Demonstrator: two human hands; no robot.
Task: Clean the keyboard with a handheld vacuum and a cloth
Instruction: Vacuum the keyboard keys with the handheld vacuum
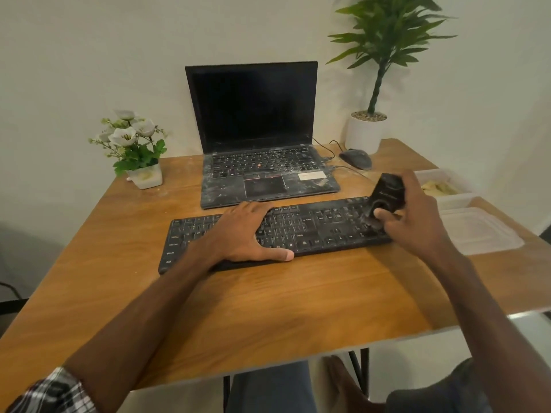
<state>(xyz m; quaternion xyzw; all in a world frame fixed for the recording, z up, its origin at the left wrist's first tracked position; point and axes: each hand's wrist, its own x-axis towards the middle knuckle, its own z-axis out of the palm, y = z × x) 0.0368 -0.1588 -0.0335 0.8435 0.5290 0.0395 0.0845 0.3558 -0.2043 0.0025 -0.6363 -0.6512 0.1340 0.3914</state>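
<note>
**Forearms out over the table (pixel 268 299), vacuum nozzle down on the keys**

Plaid sleeve (pixel 53 391) at the near left edge leads up a bare forearm to the left hand (pixel 244 234). It lies flat with straight fingers on the middle of the black keyboard (pixel 310 231), thumb along the near edge, covering the keys there. To its right, the right hand (pixel 417 222) curls round the black handheld vacuum (pixel 387 195). The vacuum tilts, its lower end down on the keys at the keyboard's right end, and the fingers hide its tip. From that grip the keyboard runs leftward.

Beyond the grip stands a dust-streaked open laptop (pixel 256 129) with a dark screen. A corded mouse (pixel 356 158) lies just behind the vacuum, and a tall plant in a white pot (pixel 365 129) stands further back. Right of the gripping hand sit a clear plastic container (pixel 480 231) and a white tub (pixel 441 186) holding something pale that I cannot make out. Far left of both hands stands a small pot of white flowers (pixel 134 144).
</note>
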